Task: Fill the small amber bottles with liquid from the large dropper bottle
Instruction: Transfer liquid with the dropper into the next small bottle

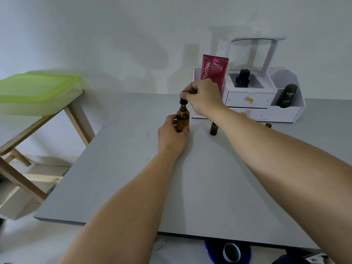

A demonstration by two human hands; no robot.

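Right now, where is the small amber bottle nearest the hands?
In the head view the small amber bottle stands on the table, right of the large dropper bottle, before the white organizer.

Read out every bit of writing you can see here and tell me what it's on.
"RETINOL BRIGHT": on the red tube; the line below it is blurred.
"Glow": part of the brand along the same tube's side; the rest is unclear, its lower end behind the right hand.
"Kahf": on the black bottle; the smaller print under it is unreadable.
No writing shows on the large dropper bottle.
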